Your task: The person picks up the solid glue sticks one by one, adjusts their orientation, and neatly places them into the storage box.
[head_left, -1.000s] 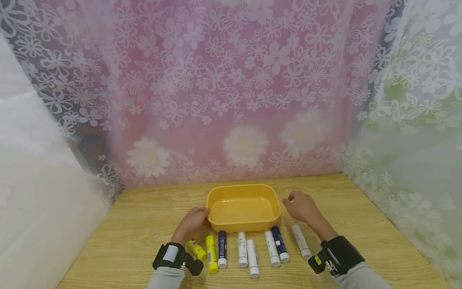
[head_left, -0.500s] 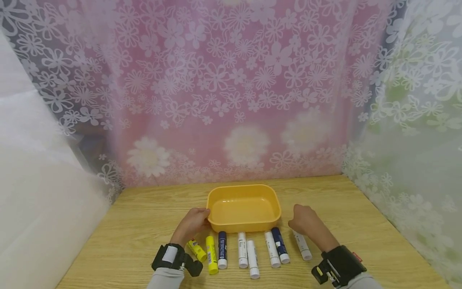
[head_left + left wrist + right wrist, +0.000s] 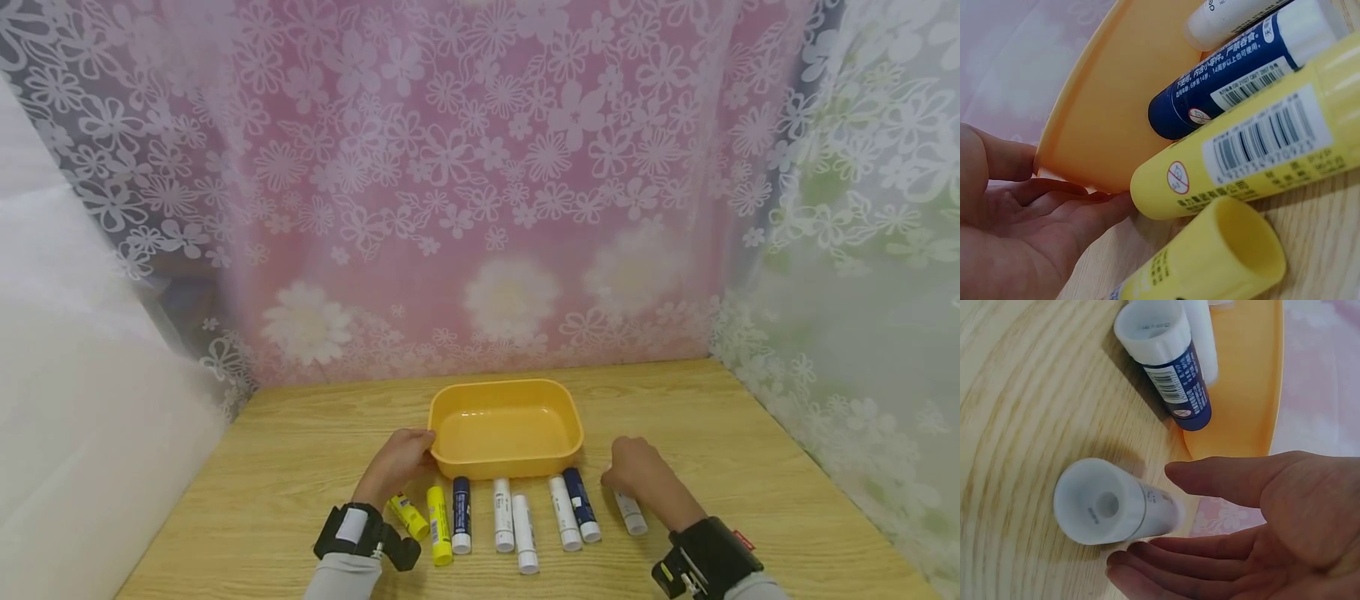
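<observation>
My left hand (image 3: 399,463) holds the left end of a yellow plastic basin (image 3: 506,468). In the left wrist view its thumb lies at the basin's rim (image 3: 1079,69) and the fingers reach underneath. My right hand (image 3: 639,473) is lowered around a white glue stick (image 3: 1100,503) lying at the far right. The thumb (image 3: 1210,478) stands on one side of it and the fingers (image 3: 1191,562) on the other, with a gap showing at the thumb. Beside the left hand lie a yellow glue stick (image 3: 439,527) and a shorter yellow one (image 3: 408,517).
In front of the basin lie a dark blue glue stick (image 3: 462,517), several white glue sticks (image 3: 503,517) and another dark blue one (image 3: 581,504). They rest on a wood-grain table (image 3: 322,425). A pink flowered curtain (image 3: 480,208) hangs behind, with pale sheeting at both sides.
My right hand has come down from beside the basin's right end toward me, to the white glue stick at the far right. The left hand stays on the basin.
</observation>
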Available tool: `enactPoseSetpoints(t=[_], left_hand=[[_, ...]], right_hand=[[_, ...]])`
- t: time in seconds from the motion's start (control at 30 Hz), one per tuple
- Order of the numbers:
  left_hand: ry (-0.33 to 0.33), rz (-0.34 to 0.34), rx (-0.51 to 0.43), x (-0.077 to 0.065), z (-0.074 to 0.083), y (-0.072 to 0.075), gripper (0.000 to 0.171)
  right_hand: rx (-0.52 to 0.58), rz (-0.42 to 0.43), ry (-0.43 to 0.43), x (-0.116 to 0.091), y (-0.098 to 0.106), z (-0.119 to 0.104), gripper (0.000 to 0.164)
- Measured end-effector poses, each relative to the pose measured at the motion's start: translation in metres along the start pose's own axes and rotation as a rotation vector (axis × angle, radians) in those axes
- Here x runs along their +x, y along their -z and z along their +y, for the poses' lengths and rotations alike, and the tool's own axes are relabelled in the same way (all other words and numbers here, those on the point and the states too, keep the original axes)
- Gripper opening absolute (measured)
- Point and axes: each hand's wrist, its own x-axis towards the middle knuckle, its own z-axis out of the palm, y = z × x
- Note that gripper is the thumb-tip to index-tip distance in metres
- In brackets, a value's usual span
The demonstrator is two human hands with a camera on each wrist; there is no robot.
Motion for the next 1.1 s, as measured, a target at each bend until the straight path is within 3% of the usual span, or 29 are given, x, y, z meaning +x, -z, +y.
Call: enactPoseSetpoints(t=[0.33,0.7,1.1], left_hand=[[-0.001,0.004,-0.003,-0.002,-0.001,-0.001,0.048],[-0.034,-0.041,-0.033,-0.004,-0.003,0.003,0.049],[-0.016,-0.037,-0.032,-0.004,-0.004,0.003,0.049]], right_hand=[[-0.008,-0.007,0.001,-0.005,-0.001,0.003,0.016],[0.019,-0.037,-0.006,-0.009,0.003,0.004,0.025],[0.023,-0.028,-0.013,-0.012,0.003,0.006,0.022]])
